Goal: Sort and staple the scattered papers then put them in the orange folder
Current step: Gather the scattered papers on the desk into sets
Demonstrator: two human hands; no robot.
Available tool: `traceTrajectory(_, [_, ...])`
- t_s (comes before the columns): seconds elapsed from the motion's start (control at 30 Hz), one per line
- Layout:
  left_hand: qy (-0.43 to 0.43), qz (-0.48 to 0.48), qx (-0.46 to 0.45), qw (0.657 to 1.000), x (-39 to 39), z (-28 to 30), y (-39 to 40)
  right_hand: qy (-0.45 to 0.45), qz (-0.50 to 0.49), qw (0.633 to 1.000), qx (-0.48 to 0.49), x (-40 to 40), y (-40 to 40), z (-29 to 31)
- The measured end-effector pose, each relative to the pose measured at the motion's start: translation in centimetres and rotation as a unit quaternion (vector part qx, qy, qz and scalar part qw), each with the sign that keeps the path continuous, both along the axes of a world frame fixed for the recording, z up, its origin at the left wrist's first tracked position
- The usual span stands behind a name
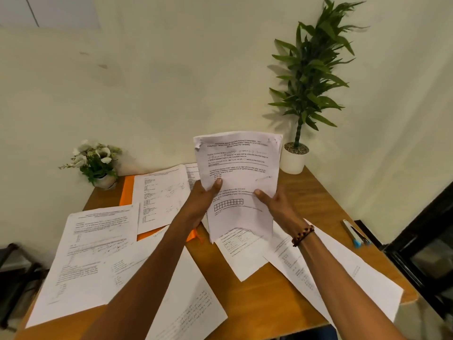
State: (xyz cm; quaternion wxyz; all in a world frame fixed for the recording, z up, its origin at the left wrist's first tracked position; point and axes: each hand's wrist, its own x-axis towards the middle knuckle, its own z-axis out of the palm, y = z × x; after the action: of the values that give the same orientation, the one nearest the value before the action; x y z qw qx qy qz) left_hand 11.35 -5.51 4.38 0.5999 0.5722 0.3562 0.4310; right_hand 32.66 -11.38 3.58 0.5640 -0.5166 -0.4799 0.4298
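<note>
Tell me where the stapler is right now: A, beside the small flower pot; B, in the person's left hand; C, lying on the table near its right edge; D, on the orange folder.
C: the stapler lies on the table near its right edge, untouched.

Loose papers (pixel 88 256) are covering most of the worktop (pixel 282 288), leaving bare wood mainly in a strip down the middle and along the far right side. The orange folder (pixel 127 190) is lying buried under sheets at the far left. A tall potted plant (pixel 297 153) is blocking the far right corner, and a small flower pot (pixel 100 168) is crowding the far left corner — both against the wall. A stapler (pixel 354 234) is sitting near the right edge, apart from the papers. Both hands (pixel 203 200) are holding a sheaf (pixel 239 177) upright above the centre, screening the far middle of the worktop
</note>
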Motion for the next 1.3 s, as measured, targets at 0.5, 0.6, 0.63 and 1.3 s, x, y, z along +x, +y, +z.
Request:
traceTrajectory(0.5, [0.048,0.019,-0.022,0.998,-0.2,-1.6,0.0,-0.057,-0.033,0.996,-0.068,-0.4,-1.3,-3.4])
traceTrajectory(0.6, [0.034,0.062,0.011,0.997,-1.2,-0.5,1.1,-0.039,0.014,0.994,-0.096,-0.2,-2.7,-3.8])
traceTrajectory(0.63, [0.036,0.072,0.016,0.997,-1.3,-0.4,1.5,-0.022,0.037,0.993,-0.106,-0.5,-3.3,-3.9])
traceTrajectory(1.3, [0.207,-0.103,-0.087,0.969,1.7,-2.4,1.3,-0.353,0.058,0.929,-0.09,3.8,1.6,3.1])
